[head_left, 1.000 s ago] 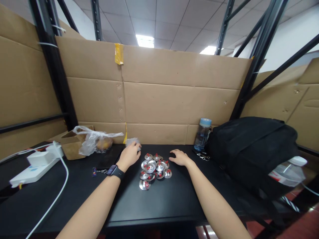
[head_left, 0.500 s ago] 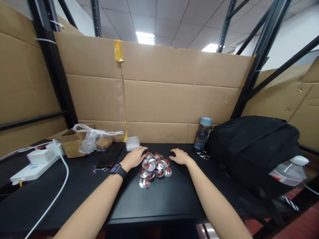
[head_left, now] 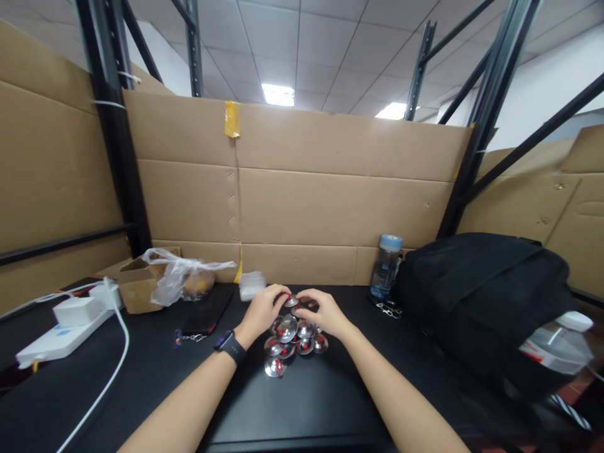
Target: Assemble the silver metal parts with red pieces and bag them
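Several small silver finger cymbals with red knobs lie in a pile on the black table. My left hand, with a dark watch on the wrist, curls its fingers over the far cymbals of the pile. My right hand meets it from the right, fingers bent over the same far edge. Both hands pinch at a cymbal between them; which fingers hold it is hard to see.
A small clear packet lies behind the pile. A phone and a key fob lie left, beside a bagged cardboard box and a white power strip. A water bottle, keys and a black backpack stand right.
Both hands have moved inward to the far side of the cymbal pile and closed over it; a second ago the left hand was at the clear packet and the right lay flat.
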`<state>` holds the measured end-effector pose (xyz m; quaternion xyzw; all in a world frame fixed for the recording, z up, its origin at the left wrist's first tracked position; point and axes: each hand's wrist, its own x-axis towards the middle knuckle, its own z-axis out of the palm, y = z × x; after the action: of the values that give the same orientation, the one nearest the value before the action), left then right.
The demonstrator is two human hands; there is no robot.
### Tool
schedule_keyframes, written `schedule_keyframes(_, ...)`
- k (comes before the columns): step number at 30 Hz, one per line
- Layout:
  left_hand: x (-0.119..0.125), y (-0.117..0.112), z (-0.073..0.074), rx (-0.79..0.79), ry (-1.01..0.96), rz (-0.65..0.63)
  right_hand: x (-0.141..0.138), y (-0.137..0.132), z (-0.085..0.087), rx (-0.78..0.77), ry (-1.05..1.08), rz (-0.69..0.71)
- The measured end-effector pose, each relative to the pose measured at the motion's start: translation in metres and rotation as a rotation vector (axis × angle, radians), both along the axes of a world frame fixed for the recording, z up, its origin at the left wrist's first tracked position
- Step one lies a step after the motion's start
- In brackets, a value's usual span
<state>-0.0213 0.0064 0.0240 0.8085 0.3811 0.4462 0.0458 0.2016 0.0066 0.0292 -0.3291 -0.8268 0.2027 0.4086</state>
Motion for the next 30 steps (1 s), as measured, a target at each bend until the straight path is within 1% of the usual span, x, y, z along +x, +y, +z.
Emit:
schedule_keyframes(2, 0.008, -0.008, 0.004, 0.018, -0.037, -0.062, -0.008, -0.008, 0.003, -0.049, 0.065, 0.024)
schedule_keyframes(5, 0.018, -0.018, 0.009, 0.024, -0.024, -0.107, -0.009, -0.013, 0.005, -0.129, 0.127, 0.060)
schedule_keyframes(7, 0.023, -0.023, 0.011, 0.036, -0.039, -0.103, -0.007, -0.012, 0.005, -0.164, 0.152, 0.075)
schedule_keyframes(10, 0.025, -0.029, 0.015, 0.100, -0.185, -0.017, -0.005, -0.007, 0.001, -0.223, 0.245, 0.030)
schedule_keyframes(11, 0.025, -0.031, 0.016, 0.112, -0.201, -0.013, -0.005, -0.005, 0.000, -0.260, 0.289, 0.017)
schedule_keyframes(13, 0.026, -0.033, 0.017, 0.107, -0.128, -0.073, -0.007, -0.001, -0.004, -0.356, 0.372, 0.034)
schedule_keyframes(15, 0.027, -0.034, 0.016, 0.090, -0.025, -0.134, -0.008, 0.000, -0.006, -0.453, 0.437, 0.092)
schedule_keyframes(16, 0.028, -0.033, 0.014, 0.087, -0.003, -0.133, -0.009, -0.001, -0.006, -0.493, 0.471, 0.123)
schedule_keyframes(20, 0.034, -0.029, 0.005, 0.079, -0.028, -0.045, -0.010, -0.009, 0.002, -0.614, 0.583, 0.232)
schedule_keyframes(24, 0.036, -0.027, 0.001, 0.091, -0.082, 0.003, -0.011, -0.019, 0.011, -0.717, 0.614, 0.332)
schedule_keyframes(27, 0.035, -0.027, 0.000, 0.108, -0.156, 0.030, -0.011, -0.020, 0.012, -0.722, 0.625, 0.279)
schedule_keyframes(30, 0.036, -0.028, 0.001, 0.071, -0.222, 0.019, -0.010, -0.018, 0.009, -0.674, 0.603, 0.191)
